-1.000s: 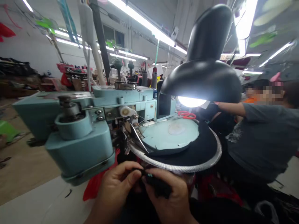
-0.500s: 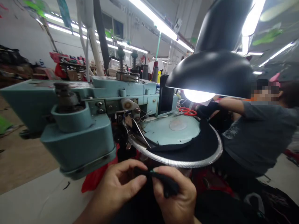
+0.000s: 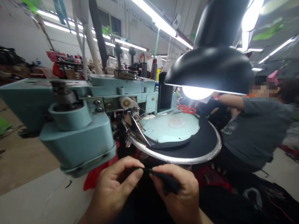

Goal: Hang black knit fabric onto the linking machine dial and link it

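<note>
Between my two hands a piece of black fabric [image 3: 169,182] is stretched, low in the middle of the view. My left hand [image 3: 116,183] pinches its left end between thumb and forefinger. My right hand [image 3: 179,189] grips it a short way to the right, with a fold of the cloth bunched under the fingers. A tiny green spot shows on the fabric between the fingertips. Just beyond the hands is the round toothed metal ring [image 3: 173,160] of a pale green machine [image 3: 77,140], with dark cloth [image 3: 203,140] lying along its inside.
A black lamp [image 3: 210,68] hangs lit over the ring. Red-handled scissors [image 3: 187,109] lie at the ring's far side. On the right a person in a grey shirt [image 3: 259,130] sits close by. Red cloth [image 3: 93,178] hangs beneath the machine, and dark fabric is heaped at lower right.
My fingertips are slightly farther apart, with more of the black fabric showing between them. My right hand has turned a little, and the view has shifted slightly.
</note>
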The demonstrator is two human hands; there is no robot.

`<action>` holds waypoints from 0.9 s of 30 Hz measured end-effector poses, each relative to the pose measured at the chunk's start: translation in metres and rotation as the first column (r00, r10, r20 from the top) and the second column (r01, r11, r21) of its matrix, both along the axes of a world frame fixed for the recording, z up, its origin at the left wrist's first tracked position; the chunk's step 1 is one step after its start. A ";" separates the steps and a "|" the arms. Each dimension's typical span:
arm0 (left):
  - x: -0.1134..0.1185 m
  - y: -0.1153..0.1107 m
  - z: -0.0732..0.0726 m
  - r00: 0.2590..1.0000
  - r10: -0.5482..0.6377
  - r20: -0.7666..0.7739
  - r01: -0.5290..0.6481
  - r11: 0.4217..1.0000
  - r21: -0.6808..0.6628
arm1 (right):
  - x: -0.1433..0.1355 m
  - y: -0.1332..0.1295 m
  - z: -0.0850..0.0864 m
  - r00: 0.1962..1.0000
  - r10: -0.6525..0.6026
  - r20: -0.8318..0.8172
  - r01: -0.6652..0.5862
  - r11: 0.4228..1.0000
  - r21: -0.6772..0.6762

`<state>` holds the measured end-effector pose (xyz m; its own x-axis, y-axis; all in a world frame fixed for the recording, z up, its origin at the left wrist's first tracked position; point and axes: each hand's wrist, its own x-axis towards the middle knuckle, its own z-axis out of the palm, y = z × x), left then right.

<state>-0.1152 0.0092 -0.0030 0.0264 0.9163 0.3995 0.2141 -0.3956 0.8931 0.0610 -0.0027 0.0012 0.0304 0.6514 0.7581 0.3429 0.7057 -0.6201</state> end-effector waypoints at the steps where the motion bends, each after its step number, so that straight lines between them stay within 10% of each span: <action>1: 0.001 0.000 0.000 1.000 -0.014 0.017 0.014 1.000 -0.027 | 0.000 0.000 0.001 1.000 -0.004 -0.003 0.004 1.000 -0.011; 13: 0.001 0.000 0.002 0.985 -0.107 0.136 0.134 0.967 -0.216 | 0.004 -0.004 0.006 0.979 0.174 -0.104 -0.195 0.947 -0.256; 27: 0.013 0.027 -0.015 0.799 -0.104 0.593 0.330 0.899 -0.287 | -0.015 0.009 -0.015 0.982 -0.186 0.012 0.180 0.962 0.204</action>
<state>-0.1025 0.0360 -0.0182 0.1228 0.9910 0.0537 -0.4091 0.0012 0.9125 0.0463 0.0065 -0.0134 0.1095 0.4705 0.8756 0.4945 0.7383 -0.4586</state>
